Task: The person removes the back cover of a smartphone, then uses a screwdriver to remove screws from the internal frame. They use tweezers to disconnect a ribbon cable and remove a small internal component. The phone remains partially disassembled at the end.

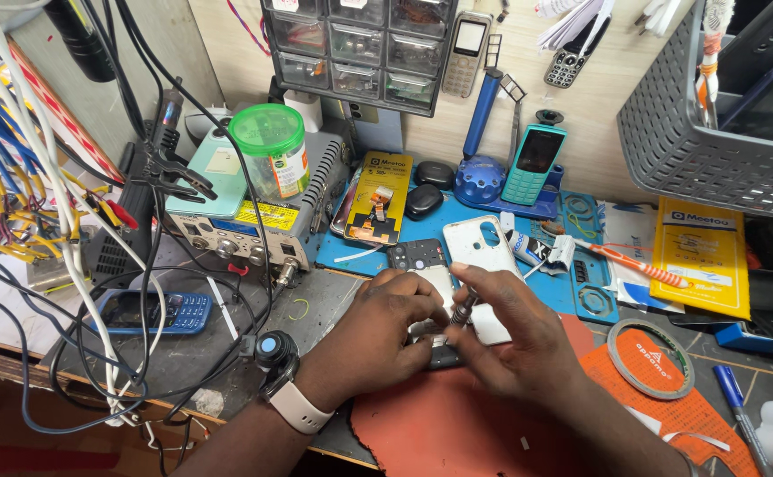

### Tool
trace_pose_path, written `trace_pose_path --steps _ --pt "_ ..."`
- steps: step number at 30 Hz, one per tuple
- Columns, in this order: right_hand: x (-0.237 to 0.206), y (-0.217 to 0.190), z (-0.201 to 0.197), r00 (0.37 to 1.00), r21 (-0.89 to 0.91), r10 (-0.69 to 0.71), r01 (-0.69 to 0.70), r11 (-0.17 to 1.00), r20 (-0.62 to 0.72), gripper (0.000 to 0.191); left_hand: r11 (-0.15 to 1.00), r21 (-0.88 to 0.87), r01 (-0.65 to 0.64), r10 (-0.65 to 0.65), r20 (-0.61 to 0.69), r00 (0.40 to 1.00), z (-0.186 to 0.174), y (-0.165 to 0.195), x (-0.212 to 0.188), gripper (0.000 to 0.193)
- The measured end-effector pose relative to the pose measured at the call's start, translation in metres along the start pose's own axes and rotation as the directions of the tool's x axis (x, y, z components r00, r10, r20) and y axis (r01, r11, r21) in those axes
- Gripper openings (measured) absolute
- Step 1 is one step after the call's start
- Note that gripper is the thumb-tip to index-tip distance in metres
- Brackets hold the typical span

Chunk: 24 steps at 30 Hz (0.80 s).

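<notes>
Hands are clamping: left hand [386, 322] pinning phone [444, 353], right hand [515, 331] driving screwdriver [463, 309]; slipping tip is risking gouged board.

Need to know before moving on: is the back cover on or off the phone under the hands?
Off. The white back cover lies apart on the blue mat, behind the phone under both hands.

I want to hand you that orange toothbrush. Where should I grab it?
Take the orange toothbrush by the middle of its long, thin handle, coming straight down from above. It lies flat, slanting across the blue mat, with its bristle head up by the glue tube, so the handle's lower right part looks freest.
</notes>
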State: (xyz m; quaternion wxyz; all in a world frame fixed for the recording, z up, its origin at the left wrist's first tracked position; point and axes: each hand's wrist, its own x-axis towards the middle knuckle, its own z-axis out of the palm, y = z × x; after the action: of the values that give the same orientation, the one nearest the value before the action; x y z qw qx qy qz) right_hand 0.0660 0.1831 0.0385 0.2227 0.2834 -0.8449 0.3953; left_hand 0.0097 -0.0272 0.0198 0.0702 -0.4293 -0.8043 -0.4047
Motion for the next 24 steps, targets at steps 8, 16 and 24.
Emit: trace_pose_path --steps 8,16,24 --pt "-0.005 0.009 0.003 0.999 0.054 0.042 -0.042 0.998 0.007 0.075 1.0 -0.007 0.008 -0.008 -0.001 1.0 0.001 0.0 -0.002 0.016" --pt "-0.006 0.008 0.005 0.992 0.142 0.127 -0.127 0.982 0.011 0.083 0.989 -0.054 0.134 -0.139 -0.1 0.985 -0.005 0.015 -0.002 0.034" --pt "-0.012 0.015 0.006 0.994 0.108 0.107 -0.109 0.988 0.024 0.089 0.463 -0.811 -0.357 -0.197 -0.487 0.851 -0.089 0.134 -0.005 0.082"
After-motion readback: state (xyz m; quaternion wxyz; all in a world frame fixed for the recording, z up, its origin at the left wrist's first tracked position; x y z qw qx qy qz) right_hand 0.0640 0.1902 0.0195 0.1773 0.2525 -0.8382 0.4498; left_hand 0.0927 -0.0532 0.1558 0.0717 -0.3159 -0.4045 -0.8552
